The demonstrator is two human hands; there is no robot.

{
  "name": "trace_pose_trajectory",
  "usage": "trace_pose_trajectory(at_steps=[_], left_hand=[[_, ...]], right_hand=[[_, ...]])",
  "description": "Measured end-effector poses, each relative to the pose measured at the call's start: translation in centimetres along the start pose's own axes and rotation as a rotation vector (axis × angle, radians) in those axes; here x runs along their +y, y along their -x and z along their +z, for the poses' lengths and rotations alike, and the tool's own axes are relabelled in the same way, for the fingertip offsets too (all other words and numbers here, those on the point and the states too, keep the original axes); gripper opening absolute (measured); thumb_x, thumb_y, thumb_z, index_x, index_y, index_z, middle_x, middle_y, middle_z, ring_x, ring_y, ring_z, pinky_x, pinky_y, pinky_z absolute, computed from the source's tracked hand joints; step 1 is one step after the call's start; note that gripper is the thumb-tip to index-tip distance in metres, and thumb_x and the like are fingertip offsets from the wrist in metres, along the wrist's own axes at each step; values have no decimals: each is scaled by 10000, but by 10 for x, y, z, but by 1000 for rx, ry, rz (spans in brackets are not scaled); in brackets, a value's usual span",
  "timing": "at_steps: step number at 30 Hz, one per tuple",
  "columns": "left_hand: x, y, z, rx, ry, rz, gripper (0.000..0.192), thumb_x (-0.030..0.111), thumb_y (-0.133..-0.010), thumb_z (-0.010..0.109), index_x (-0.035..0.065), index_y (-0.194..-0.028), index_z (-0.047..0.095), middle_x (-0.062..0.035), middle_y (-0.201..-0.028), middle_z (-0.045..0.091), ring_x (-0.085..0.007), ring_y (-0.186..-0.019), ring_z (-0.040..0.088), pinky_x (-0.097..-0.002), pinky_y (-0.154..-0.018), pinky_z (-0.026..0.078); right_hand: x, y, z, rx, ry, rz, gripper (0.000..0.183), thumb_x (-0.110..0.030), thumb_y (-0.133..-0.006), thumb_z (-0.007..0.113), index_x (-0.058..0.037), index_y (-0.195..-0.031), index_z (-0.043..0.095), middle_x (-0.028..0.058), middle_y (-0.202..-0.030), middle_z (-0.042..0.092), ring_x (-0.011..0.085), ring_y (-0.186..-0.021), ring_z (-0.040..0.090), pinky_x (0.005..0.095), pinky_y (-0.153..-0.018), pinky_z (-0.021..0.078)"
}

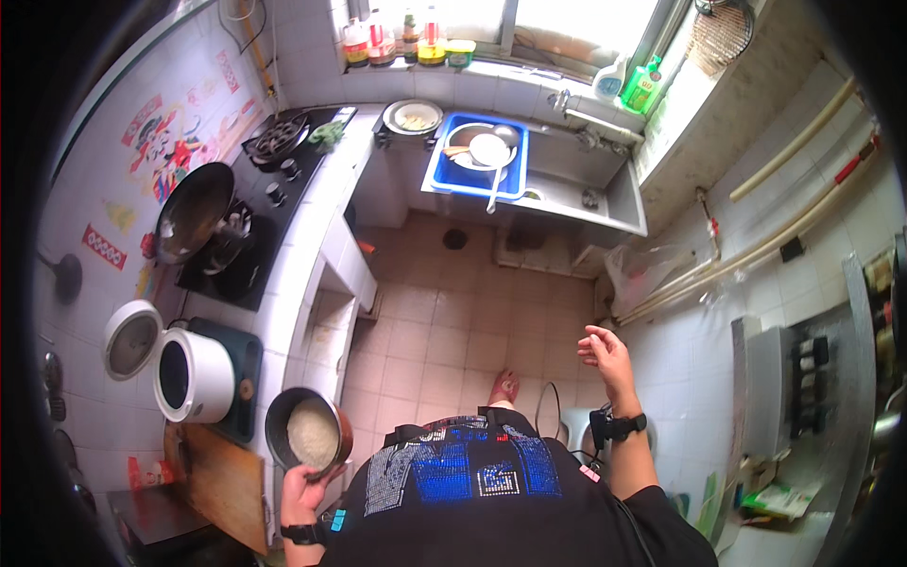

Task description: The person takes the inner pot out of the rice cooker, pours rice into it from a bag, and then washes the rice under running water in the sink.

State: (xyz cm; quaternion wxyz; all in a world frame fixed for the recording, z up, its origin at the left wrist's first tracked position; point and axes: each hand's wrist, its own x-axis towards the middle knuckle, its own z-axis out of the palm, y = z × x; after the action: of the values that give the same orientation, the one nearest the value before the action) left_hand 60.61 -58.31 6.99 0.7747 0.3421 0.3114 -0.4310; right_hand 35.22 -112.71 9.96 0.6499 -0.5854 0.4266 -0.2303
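My left hand (pixel 305 489) grips the rim of a round inner pot (pixel 276 418), which is dark inside and reddish-brown outside. White grains that look like raw rice (pixel 313 432) lie in it. The pot is tilted in front of the counter's edge, at my left side. Near it on the counter stands a white rice cooker (pixel 205 375) with its lid (pixel 132 339) up and a dark hollow inside. My right hand (pixel 604 354) is raised over the floor at the right, holding nothing, its fingers loosely bent and somewhat apart.
A wooden cutting board (pixel 220 482) lies by the cooker. Beyond are a gas stove (pixel 244 276) and a tilted wok (pixel 195 209). A blue basin (pixel 521 159) of dishes rests on the steel sink (pixel 616 205). Shelving (pixel 744 397) stands at right; a thin cable (pixel 542 404) loops beside me.
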Motion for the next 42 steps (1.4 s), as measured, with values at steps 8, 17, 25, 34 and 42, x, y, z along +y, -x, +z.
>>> trace_pose_trajectory(at_steps=[8,17,25,34,42], left_hand=[[-70,-144,267,-272,-198,-31,668,-71,-675,403,-106,-1334,300,-270,-1329,413,-443,-1218,426,-588,-1039,349],[-102,-319,527,-482,-595,-189,548,-60,-783,414,-101,-1324,342,-272,-1321,438,-420,-1205,461,-537,-1009,403],[-148,-478,683,-361,-553,-219,540,-82,-685,452,-53,-1223,420,-260,-1130,537,-417,-1026,570,-554,-802,537],[-180,-595,762,-394,-559,-253,573,-115,-655,427,-82,-1225,377,-273,-1188,486,-453,-1063,537,-575,-830,527],[-177,-600,804,-335,-686,-154,439,-54,-772,371,-124,-1202,421,-261,-1130,557,-381,-983,617,-462,-775,580]], right_hand=[[-114,-204,-78,-94,131,-239,294,-179,-918,581,-25,-1164,536,43,-896,637,95,-737,602,226,-651,488],[-172,-425,-63,-42,524,-453,594,-323,-827,686,33,-1247,464,111,-928,643,169,-803,624,298,-738,510],[-240,-579,-17,110,691,-494,661,-360,-792,700,40,-1266,470,122,-928,656,218,-846,641,324,-786,510],[-242,-671,27,81,851,-563,402,-227,-800,678,-17,-1122,561,162,-866,640,277,-756,617,370,-722,494],[-237,-705,-4,-70,811,-611,347,-23,-855,537,-2,-1201,544,179,-1050,619,301,-1032,586,342,-922,437]])
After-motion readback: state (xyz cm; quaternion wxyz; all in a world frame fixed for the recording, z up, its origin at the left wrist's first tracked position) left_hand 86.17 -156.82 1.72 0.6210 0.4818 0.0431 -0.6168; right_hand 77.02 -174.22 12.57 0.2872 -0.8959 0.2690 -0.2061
